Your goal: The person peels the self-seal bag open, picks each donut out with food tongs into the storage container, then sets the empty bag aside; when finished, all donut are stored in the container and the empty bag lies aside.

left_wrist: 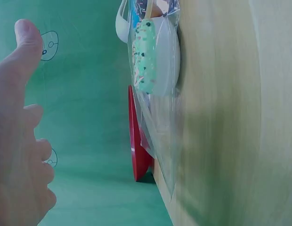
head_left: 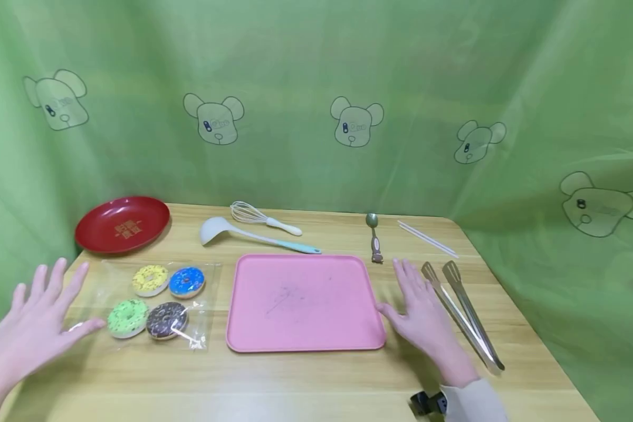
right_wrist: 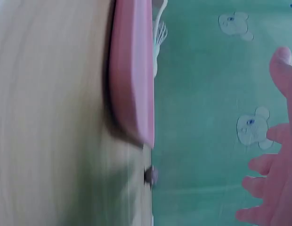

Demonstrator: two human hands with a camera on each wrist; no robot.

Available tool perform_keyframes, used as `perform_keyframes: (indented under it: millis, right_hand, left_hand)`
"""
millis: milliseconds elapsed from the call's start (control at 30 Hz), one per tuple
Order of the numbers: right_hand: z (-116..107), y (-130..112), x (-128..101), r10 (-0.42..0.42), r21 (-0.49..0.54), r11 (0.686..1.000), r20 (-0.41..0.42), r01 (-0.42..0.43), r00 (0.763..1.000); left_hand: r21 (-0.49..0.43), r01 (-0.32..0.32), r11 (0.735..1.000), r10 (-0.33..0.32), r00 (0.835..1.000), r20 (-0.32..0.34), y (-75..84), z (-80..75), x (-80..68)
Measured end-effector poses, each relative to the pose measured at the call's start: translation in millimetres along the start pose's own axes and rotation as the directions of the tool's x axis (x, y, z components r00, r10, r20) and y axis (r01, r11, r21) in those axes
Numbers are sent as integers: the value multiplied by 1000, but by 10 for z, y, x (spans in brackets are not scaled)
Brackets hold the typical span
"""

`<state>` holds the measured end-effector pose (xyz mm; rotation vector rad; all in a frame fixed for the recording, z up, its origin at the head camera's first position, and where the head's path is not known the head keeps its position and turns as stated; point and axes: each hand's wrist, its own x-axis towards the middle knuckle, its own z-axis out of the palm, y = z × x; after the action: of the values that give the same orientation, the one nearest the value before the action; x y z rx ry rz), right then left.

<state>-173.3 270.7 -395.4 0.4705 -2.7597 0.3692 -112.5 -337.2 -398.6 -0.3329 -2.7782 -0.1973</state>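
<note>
My left hand [head_left: 39,325] hovers with spread fingers at the left side of a clear plastic bag [head_left: 203,310]. Inside the bag lie several sprinkled donuts: a green donut [head_left: 128,318], a yellow donut [head_left: 150,280], a blue donut [head_left: 187,282] and a dark brown donut [head_left: 167,320]. In the left wrist view, the green donut [left_wrist: 146,56] shows edge-on under the plastic. At the right edge of a pink tray [head_left: 306,305] is my right hand [head_left: 427,319], fingers extended and holding nothing. The right wrist view shows it above the level of the tray's rim [right_wrist: 132,70].
Metal tongs [head_left: 469,316] lie right of my right hand. Farther back are a spoon [head_left: 375,237], white chopsticks [head_left: 427,238], a ladle [head_left: 253,235] and a whisk [head_left: 266,219]. A red plate [head_left: 97,225] stands at the back left. Green curtain [head_left: 295,176] encloses the wooden table [head_left: 295,387].
</note>
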Motion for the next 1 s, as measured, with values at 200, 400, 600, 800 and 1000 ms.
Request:
perform_keyframes:
  millis: [200, 400, 600, 800, 1000]
  right_hand:
    - [37, -309, 36, 36, 215, 976, -6, -34, 999]
    - [155, -645, 124, 36, 459, 888, 3, -34, 999]
    - [302, -912, 200, -2, 625, 778, 101, -61, 995]
    - [462, -1278, 287, -106, 694, 720, 145, -25, 984]
    - [630, -1665, 397, -218, 711, 702, 181, 25, 959]
  left_hand:
    - [-125, 14, 992, -9, 999, 39, 33, 138, -22]
    - [-366, 86, 927, -41, 991, 128, 75, 362, -45]
    - [-460, 195, 866, -66, 957, 281, 114, 467, -50]
    - [-468, 174, 866, -19, 948, 316, 84, 554, -74]
    - [-438, 193, 878, -32, 937, 349, 12, 608, -141]
